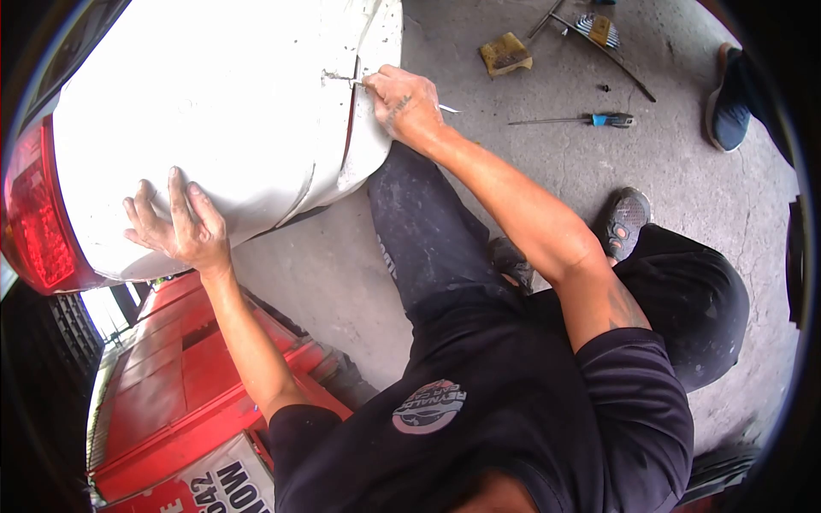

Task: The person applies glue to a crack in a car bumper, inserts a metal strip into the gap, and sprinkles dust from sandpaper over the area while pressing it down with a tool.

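My left hand (181, 224) lies with fingers spread on the white painted car bumper (214, 111), close to the red tail light (43, 214). At the bumper's right end, my right hand (405, 103) is closed around a thin pale rod-like tool (449, 109). One end of it sticks out behind the hand. Its other end meets a dark cracked spot (339, 77) beside a long split in the bumper. My fingers hide the middle of the tool, and I cannot make out its exact kind.
On the concrete floor lie a blue-handled screwdriver (611, 120), a dirty yellow sponge-like block (506, 55), a long metal bar (611, 58) and a set of hex keys (599, 30). Another person's shoe (728, 111) stands at right. A red cabinet-like structure (184, 368) is at lower left.
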`<state>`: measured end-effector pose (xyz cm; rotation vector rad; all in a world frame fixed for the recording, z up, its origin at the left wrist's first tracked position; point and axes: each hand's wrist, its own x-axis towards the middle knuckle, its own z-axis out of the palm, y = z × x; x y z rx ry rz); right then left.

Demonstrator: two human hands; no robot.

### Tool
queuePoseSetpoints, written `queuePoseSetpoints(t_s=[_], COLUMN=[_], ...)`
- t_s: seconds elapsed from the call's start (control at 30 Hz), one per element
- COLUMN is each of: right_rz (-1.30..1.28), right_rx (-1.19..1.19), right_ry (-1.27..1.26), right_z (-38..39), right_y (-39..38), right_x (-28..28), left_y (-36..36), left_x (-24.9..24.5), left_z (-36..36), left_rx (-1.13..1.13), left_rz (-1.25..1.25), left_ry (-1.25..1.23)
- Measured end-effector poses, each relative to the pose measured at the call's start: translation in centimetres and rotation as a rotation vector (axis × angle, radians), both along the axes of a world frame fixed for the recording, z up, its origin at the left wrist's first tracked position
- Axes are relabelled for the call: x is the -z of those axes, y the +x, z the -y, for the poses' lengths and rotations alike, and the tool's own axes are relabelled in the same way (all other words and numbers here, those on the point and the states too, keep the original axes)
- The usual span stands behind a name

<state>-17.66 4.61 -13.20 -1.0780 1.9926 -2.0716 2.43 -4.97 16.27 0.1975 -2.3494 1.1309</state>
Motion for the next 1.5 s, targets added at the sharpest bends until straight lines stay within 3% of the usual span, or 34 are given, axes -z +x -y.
queuePoseSetpoints(t_s=[1.5], right_rz=[-0.015], right_rx=[-0.014], right_ry=[-0.015], right_z=[0.28], right_y=[-0.14], right_x=[-0.18], left_y=[0.12], left_x=[0.02], left_z=[-0.16], left_rx=[-0.053], left_rz=[-0.011], left_ry=[-0.010])
